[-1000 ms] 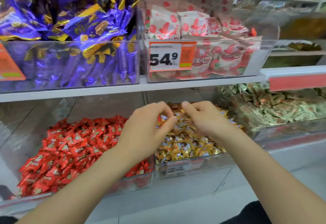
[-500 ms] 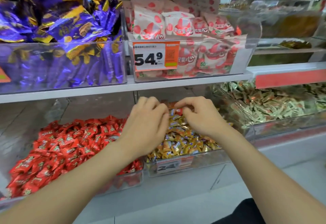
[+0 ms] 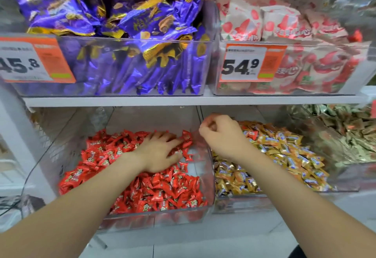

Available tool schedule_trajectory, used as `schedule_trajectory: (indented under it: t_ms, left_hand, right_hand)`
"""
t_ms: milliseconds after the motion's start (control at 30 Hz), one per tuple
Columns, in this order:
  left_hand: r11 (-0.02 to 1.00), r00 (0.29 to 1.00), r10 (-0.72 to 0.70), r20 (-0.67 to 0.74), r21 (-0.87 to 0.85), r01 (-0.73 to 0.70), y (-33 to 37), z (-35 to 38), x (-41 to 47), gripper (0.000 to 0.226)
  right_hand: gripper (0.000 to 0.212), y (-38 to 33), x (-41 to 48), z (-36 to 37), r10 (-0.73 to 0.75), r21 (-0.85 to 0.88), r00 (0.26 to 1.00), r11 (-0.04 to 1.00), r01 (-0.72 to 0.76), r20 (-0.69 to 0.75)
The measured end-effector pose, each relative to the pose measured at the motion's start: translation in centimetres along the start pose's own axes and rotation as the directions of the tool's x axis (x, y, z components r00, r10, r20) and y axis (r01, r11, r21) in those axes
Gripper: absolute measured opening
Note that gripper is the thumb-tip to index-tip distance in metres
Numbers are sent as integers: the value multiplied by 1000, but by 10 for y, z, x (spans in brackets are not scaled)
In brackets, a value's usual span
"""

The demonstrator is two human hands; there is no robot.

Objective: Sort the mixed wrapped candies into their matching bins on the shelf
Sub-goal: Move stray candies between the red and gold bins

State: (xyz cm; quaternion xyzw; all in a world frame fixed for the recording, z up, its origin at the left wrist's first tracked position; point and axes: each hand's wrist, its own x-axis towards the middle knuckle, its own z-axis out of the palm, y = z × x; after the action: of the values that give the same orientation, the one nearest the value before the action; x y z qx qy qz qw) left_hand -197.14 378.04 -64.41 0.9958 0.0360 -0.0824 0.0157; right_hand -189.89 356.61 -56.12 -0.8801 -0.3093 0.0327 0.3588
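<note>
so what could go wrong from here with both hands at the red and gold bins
The right hand seems to pinch a reddish piece right above the wall between the red bin and the gold bin; released now, it might fall on the wrong side. The left hand lies flat on the heaped red candies and could push some over the low front rim.

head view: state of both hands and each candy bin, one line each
left hand, open, flat on the red candies
right hand, fingers curled, contents unclear
red candy bin, partly filled
gold candy bin, heaped
purple packet bin, heaped above its rim
strawberry packet bin, full
</note>
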Motion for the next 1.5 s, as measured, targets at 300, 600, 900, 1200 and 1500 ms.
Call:
schedule_trajectory:
  t_ms: [300, 600, 900, 1200, 1500]
  left_hand:
    - [926, 942, 293, 164, -295, -236, -14, -26, -63, 48]
    - [997, 958, -81, 274, 9, 82, -10, -41, -108, 76]
    - [921, 829, -383, 407, 96, 378, -36, -37, -114, 132]
    - [978, 961, -204, 187, 69, 195, -49, -32, -116, 102]
    - [966, 960, -240, 145, 135, 221, -51, -40, -111, 46]
  right_hand:
    - [7, 6, 4, -3, -79, 10, 997, 997, 79, 11]
    - [36, -30, -22, -7, -465, -286, 834, 790, 542, 297]
    - [34, -43, -40, 61, -71, -324, 545, 737, 593, 836]
    - [26, -37, -18, 76, -79, -540, 787, 685, 489, 612]
    - [61, -42, -9, 122, -72, -379, 664, 773, 509, 744]
